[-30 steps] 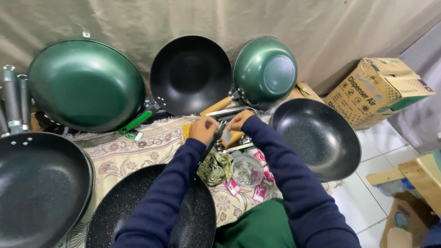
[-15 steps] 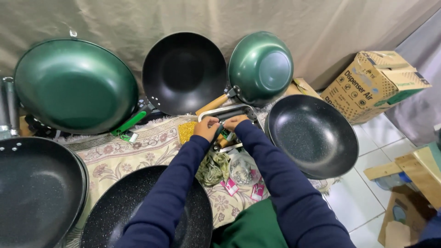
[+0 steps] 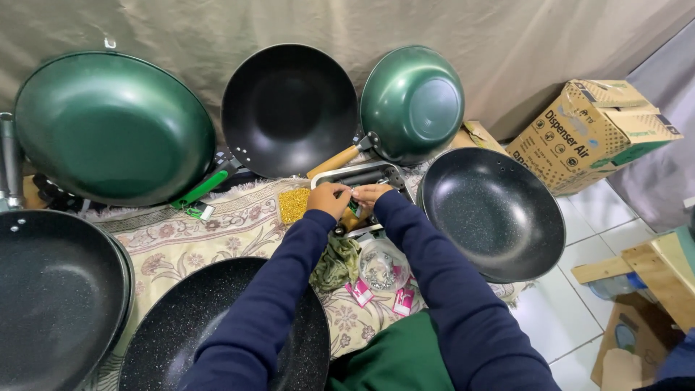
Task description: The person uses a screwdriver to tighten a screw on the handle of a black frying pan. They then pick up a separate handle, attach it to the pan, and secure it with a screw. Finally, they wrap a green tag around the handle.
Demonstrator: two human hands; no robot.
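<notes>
Navy sleeves reach forward over the patterned rug [image 3: 239, 224], and both hands meet at a shallow metal tray [image 3: 362, 175] lying at twelve o'clock from the person. Left hand [image 3: 329, 200] and right hand [image 3: 371, 194] are close together, fingertips bent inward, pinching a small green piece [image 3: 352, 206] between them above the tray; what exactly it is I cannot tell. At ten o'clock of the hands sits a little pile of yellow bits [image 3: 294, 205]. A wooden-handled green pan [image 3: 413, 101] leans against the cloth at one o'clock, a black wok [image 3: 289, 108] at eleven. A speckled black wok [image 3: 492, 213] lies at three o'clock, beside the right forearm.
</notes>
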